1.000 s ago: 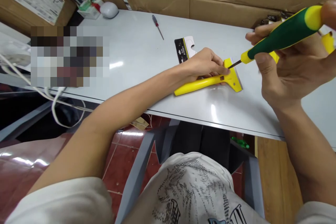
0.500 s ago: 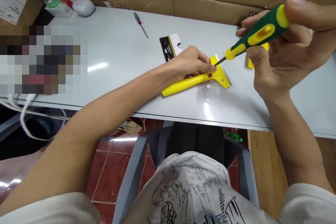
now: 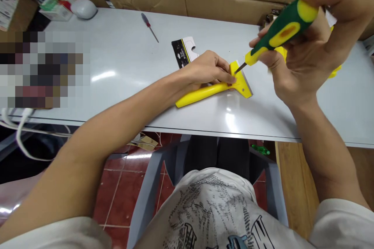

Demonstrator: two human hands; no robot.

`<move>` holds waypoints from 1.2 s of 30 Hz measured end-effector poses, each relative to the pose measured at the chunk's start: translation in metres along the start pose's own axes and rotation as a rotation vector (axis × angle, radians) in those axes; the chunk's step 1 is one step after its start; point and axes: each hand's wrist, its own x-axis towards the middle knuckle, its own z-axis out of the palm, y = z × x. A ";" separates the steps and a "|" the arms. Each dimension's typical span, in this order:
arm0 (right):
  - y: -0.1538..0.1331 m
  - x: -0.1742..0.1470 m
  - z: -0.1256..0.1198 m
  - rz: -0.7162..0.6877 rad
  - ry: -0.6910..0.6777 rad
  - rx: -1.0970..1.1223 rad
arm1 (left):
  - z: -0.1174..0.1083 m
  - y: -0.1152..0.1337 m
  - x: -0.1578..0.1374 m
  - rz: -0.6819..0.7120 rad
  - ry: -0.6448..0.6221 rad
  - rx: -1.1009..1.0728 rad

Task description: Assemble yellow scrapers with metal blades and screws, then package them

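A yellow scraper (image 3: 204, 94) with a metal blade along its wide end lies on the white table. My left hand (image 3: 209, 69) is closed around its neck, fingers near the head, and covers part of it. In my right hand (image 3: 309, 54) is a green and yellow screwdriver (image 3: 280, 33), its handle tilted up to the right. Thumb and fingers hold the handle at both ends. The screwdriver's tip meets a screw on the upper part of the scraper head. A second screw shows lower on the head.
A black and white packaging card (image 3: 182, 52) lies behind my left hand. Further back is a small grey and red screwdriver (image 3: 150, 27). Yellow items (image 3: 334, 71) are partly hidden behind my right hand. Cardboard boxes (image 3: 222, 7) line the back; a white rounded object (image 3: 84, 8) sits back left.
The view has shifted slightly, moving the table's things left. The screwdriver handle has turned a little in my right hand, its tip still at the upper screw. My left hand keeps its hold.
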 end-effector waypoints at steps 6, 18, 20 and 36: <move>0.007 0.000 0.002 -0.086 -0.073 -0.202 | 0.000 -0.003 0.003 -0.015 0.038 0.006; 0.034 -0.007 0.014 -0.106 -0.005 -0.162 | -0.001 -0.005 0.004 -0.004 0.055 0.021; 0.031 -0.004 0.006 -0.032 -0.070 -0.160 | -0.002 -0.008 0.007 0.008 0.042 0.017; 0.019 -0.008 0.018 -0.075 -0.157 -0.150 | -0.001 -0.007 0.005 0.042 0.042 -0.029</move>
